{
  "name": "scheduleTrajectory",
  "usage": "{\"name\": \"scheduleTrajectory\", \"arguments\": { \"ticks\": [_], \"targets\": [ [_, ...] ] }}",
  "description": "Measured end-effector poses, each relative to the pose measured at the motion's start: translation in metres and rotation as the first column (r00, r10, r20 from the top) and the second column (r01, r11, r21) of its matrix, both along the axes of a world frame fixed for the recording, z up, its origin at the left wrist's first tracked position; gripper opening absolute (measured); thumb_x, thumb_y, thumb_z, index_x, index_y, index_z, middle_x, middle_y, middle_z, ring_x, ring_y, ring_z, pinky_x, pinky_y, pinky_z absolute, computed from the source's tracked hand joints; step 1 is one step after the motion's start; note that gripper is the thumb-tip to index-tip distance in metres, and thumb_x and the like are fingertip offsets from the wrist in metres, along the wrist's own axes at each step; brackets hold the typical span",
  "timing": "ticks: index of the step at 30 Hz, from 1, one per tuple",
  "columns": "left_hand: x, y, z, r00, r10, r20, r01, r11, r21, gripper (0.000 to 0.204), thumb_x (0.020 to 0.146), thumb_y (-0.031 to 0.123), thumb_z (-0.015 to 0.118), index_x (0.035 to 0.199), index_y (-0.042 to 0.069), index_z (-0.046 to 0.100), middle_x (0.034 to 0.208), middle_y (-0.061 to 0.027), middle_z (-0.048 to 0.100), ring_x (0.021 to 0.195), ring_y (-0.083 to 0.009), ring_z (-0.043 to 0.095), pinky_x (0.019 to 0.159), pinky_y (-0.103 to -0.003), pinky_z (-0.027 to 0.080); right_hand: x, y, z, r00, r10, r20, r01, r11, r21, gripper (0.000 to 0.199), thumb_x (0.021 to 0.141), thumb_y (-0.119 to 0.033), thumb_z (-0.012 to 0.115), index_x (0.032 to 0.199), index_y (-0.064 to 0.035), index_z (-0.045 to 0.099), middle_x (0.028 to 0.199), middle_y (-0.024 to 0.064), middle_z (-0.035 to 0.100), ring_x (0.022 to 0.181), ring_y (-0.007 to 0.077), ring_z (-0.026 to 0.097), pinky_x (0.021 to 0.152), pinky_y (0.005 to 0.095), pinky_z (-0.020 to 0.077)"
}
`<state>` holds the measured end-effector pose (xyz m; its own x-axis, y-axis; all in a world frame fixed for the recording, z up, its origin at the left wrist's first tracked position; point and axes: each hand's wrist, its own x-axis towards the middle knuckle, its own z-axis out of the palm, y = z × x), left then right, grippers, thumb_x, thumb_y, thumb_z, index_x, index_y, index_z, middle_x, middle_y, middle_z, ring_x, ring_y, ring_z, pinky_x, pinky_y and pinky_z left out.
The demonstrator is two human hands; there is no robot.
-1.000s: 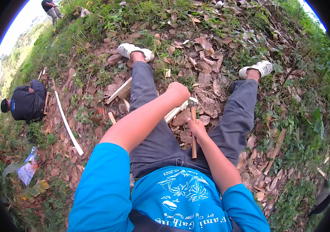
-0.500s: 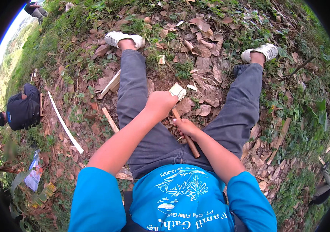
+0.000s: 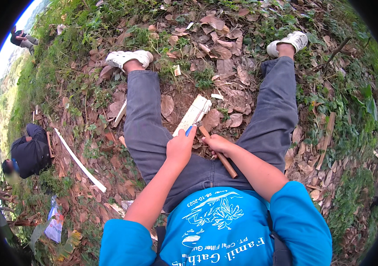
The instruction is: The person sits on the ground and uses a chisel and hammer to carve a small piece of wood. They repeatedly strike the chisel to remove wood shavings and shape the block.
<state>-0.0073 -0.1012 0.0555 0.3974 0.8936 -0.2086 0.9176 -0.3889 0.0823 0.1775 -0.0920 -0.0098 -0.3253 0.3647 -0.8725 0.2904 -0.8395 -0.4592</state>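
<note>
My left hand [image 3: 180,148] is closed, with a slim blue thing [image 3: 191,130] showing at its thumb; its exact kind is hard to make out. Just past that hand a pale split piece of wood [image 3: 193,114] with a ragged far end lies between my legs. My right hand [image 3: 217,145] is wrapped round a brown wooden rod [image 3: 228,166], which slants from beside the pale wood down toward my lap. A small dark tip at the rod's far end comes close to the blue thing; whether they touch is unclear.
My outstretched legs flank the work on leaf-covered ground. A long pale strip [image 3: 80,160] and a plastic bag [image 3: 54,225] lie to the left. A person in dark clothes [image 3: 30,150] is bent over at far left. A flat wooden piece [image 3: 326,140] lies right.
My left hand has moved back toward my lap from the pale wood's far end, uncovering more of that wood. The blue thing now shows. My right hand keeps the rod.
</note>
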Motion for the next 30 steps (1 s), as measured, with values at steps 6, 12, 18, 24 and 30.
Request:
{"name": "scheduleTrajectory", "arguments": {
  "ticks": [6, 12, 18, 24, 30],
  "targets": [
    [-0.009, -0.004, -0.020, 0.997, 0.059, -0.044, -0.067, 0.973, -0.219, 0.080, 0.089, 0.004, 0.061, 0.161, 0.028, 0.035, 0.103, -0.0190, 0.065, 0.076, -0.0349, 0.073, 0.067, -0.046, 0.060, -0.006, -0.001, -0.008, 0.999, -0.045, -0.001, 0.045, 0.997, -0.056, 0.043, 0.105, -0.041, 0.053, 0.112, 0.0007, 0.060, 0.070, -0.0002, 0.046, 0.054, 0.0132, 0.048, 0.048, 0.0333, 0.0482],
    [-0.003, 0.012, 0.005, 0.991, 0.130, 0.023, -0.115, 0.936, -0.332, 0.071, 0.092, 0.013, 0.061, 0.159, 0.025, 0.039, 0.100, -0.0207, 0.072, 0.086, -0.0392, 0.073, 0.075, -0.051, 0.059, -0.005, 0.000, -0.004, 1.000, -0.027, -0.004, 0.027, 0.999, -0.028, 0.039, 0.107, -0.040, 0.052, 0.105, -0.0013, 0.059, 0.069, 0.0000, 0.046, 0.054, 0.0129, 0.049, 0.047, 0.0326, 0.0468],
    [0.000, 0.070, 0.043, 0.994, 0.049, -0.096, -0.085, 0.904, -0.420, 0.068, 0.088, 0.007, 0.056, 0.153, 0.024, 0.050, 0.109, -0.0201, 0.074, 0.098, -0.0370, 0.073, 0.086, -0.049, 0.059, -0.010, 0.000, -0.034, 0.999, -0.033, 0.036, 0.033, 0.999, 0.017, 0.037, 0.105, -0.040, 0.055, 0.099, -0.0029, 0.059, 0.067, 0.0009, 0.049, 0.054, 0.0133, 0.051, 0.047, 0.0323, 0.0467],
    [0.025, 0.118, 0.058, 0.954, -0.141, -0.264, -0.008, 0.869, -0.495, 0.064, 0.085, 0.002, 0.054, 0.146, 0.022, 0.059, 0.122, -0.0143, 0.073, 0.114, -0.0311, 0.070, 0.094, -0.045, 0.057, -0.018, 0.001, -0.030, 0.995, 0.020, 0.100, -0.026, 0.997, 0.066, 0.040, 0.104, -0.040, 0.056, 0.093, -0.0016, 0.060, 0.068, 0.0039, 0.053, 0.055, 0.0155, 0.055, 0.049, 0.0334, 0.0509],
    [0.072, 0.170, 0.067, 0.877, -0.286, -0.386, -0.010, 0.792, -0.611, 0.029, 0.094, 0.023, 0.065, 0.117, 0.009, 0.076, 0.101, -0.0105, 0.079, 0.101, -0.0243, 0.075, 0.089, -0.040, 0.058, -0.010, 0.002, -0.023, 0.993, 0.059, 0.103, -0.067, 0.995, 0.076, 0.044, 0.103, -0.040, 0.056, 0.094, 0.0034, 0.059, 0.070, 0.0065, 0.056, 0.054, 0.0166, 0.057, 0.046, 0.0340, 0.0503]
  ]
}}
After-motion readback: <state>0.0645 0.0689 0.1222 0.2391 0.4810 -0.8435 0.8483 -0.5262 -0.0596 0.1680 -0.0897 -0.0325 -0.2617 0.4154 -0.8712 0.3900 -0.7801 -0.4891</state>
